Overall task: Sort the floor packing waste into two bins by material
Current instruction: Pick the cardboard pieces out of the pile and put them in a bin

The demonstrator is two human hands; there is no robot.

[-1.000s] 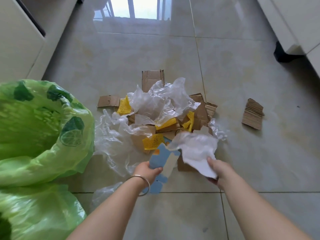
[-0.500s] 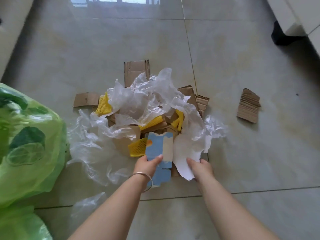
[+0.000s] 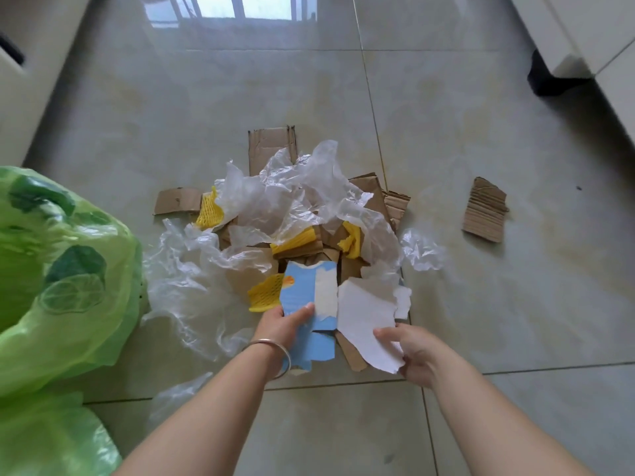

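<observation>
Hands (image 3: 285, 326) (image 3: 417, 353) pinch glossy blue card (image 3: 302, 290) and torn white paper (image 3: 366, 321).

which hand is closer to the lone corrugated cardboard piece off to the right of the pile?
Right. The right hand, gripping white paper, sits below-left of the corrugated cardboard piece; the left hand is farther left.

The left hand (image 3: 287, 326), a bangle (image 3: 275, 352) on its wrist, gripped a blue card (image 3: 302, 293) at the near edge of the waste pile. Just beside it, the right hand (image 3: 417, 353) pinched a torn white sheet (image 3: 364, 317). Clear plastic film (image 3: 295, 201), yellow foam netting (image 3: 208, 209) and cardboard scraps (image 3: 271, 144) lay heaped on the tiled floor (image 3: 481, 304). A green bag (image 3: 62, 269) stood at the left; one corrugated piece (image 3: 486, 211) lay well apart on the right.
</observation>
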